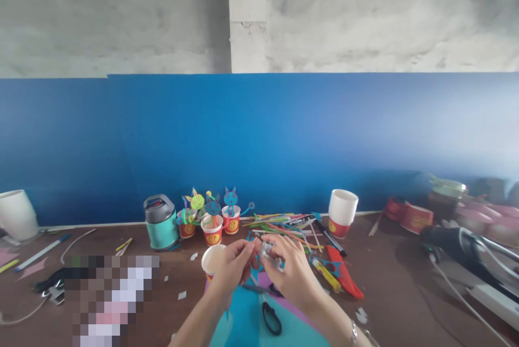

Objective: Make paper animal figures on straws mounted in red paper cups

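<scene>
Close together over the craft papers, my left hand (234,265) and my right hand (292,268) both have their fingers closed. The left thumb and forefinger pinch a small orange-red piece (257,246). In my right hand is a clear, shiny thing (271,256), whose kind is partly hidden by the fingers. Beneath them lie black-handled scissors (271,319) on light blue paper (247,325), with purple paper (265,280) under it. A paper cup (211,260) stands just left of my left hand, partly covered by it.
Red-and-white cups with cut-paper cat faces (213,233) stand behind, beside a teal lidded container (161,228). Colourful straws (284,222) lie in a heap. Stacked cups (343,212), a yellow cutter (327,275) and a red strip (344,274) are at right.
</scene>
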`<move>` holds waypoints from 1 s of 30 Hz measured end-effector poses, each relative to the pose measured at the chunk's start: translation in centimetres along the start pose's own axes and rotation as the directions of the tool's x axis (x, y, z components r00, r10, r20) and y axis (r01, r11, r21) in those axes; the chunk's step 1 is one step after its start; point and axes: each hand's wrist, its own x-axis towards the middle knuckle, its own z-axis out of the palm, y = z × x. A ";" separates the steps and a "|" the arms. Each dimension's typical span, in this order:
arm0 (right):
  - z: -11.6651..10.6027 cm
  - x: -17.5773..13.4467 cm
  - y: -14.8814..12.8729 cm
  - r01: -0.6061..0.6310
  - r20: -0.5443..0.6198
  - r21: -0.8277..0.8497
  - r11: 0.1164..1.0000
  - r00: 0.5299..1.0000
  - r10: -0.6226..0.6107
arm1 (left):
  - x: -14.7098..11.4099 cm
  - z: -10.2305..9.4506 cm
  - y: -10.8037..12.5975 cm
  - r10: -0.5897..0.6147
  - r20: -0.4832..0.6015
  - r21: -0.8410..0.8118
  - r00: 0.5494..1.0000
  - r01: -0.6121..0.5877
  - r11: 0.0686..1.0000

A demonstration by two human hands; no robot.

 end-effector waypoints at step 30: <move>0.4 0.3 0.5 -0.091 -0.031 0.039 0.995 0.995 0.092 | -0.7 0.2 1.6 0.178 -0.057 0.322 0.982 -0.150 0.935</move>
